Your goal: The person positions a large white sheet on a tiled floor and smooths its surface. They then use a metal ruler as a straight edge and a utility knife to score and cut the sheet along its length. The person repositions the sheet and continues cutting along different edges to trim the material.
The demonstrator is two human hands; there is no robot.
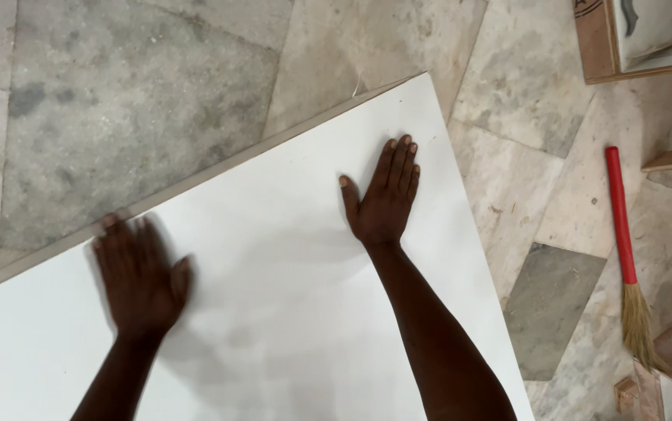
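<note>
Both hands flat on a white board [289, 312] lying on the stone floor [133, 101].
L hand [139, 277] blurred, fingers spread, palm down nr the far edge; R hand [383, 199] sharp, fingers together, pressed flat nr the corner. Red-handled broom [624, 249] off to the right.

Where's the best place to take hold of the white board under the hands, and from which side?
Probably the long far edge of the white board, fingers curling over it from the floor side. The board lies flat, so its face offers no grip; the left hand and right hand only press flat on it.
</note>
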